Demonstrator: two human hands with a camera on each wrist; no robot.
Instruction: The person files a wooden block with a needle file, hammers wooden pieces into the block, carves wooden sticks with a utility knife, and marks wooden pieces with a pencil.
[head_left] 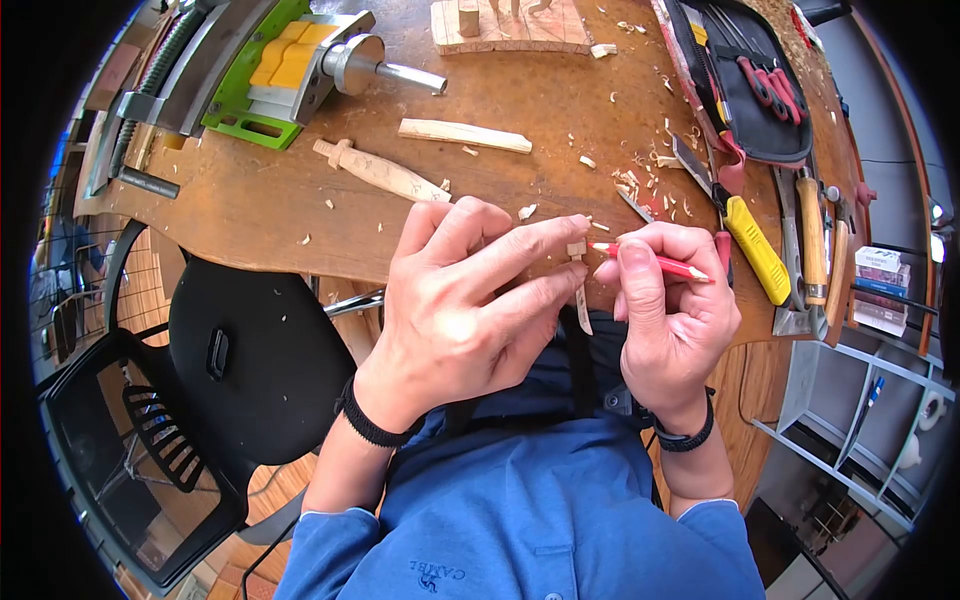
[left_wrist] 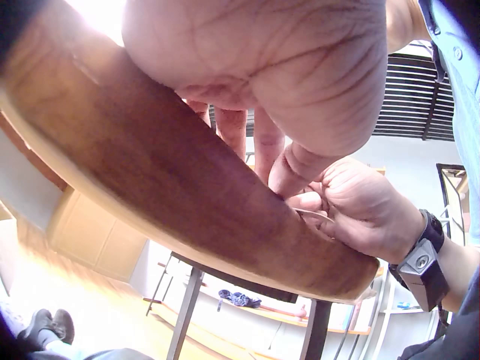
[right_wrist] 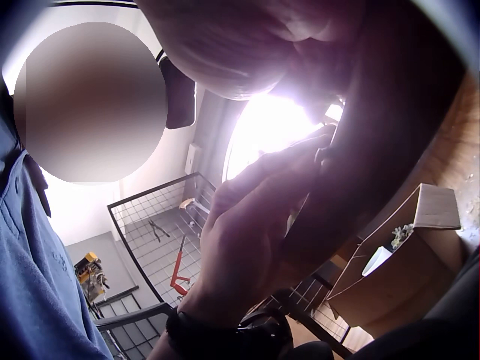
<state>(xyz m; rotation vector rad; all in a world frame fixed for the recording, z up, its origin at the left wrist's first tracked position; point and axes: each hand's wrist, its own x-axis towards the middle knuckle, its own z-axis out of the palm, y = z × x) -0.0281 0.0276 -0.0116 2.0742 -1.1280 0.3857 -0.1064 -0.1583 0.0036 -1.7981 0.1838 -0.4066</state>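
Note:
My left hand [head_left: 475,300] pinches a small carved wooden piece [head_left: 577,252] between its fingertips, over the table's near edge. The piece has a blocky upper end and a thin, pale strip hanging below, like a tiny sword. Close on its right, my right hand [head_left: 675,305] grips a red pencil [head_left: 680,268], whose left end points at the blocky part. In the left wrist view the right hand [left_wrist: 367,210] sits just past the left fingertips, by the table edge. The right wrist view shows the left hand [right_wrist: 251,225] dark against bright light; the pencil is hidden there.
On the wooden table [head_left: 250,225] lie a carved knife-shaped piece [head_left: 385,175], a wooden stick [head_left: 465,134] and shavings. A vise [head_left: 290,70] stands at left. A yellow-handled cutter [head_left: 755,248], chisels and a tool pouch [head_left: 755,90] are at right. A black chair [head_left: 250,350] stands at left.

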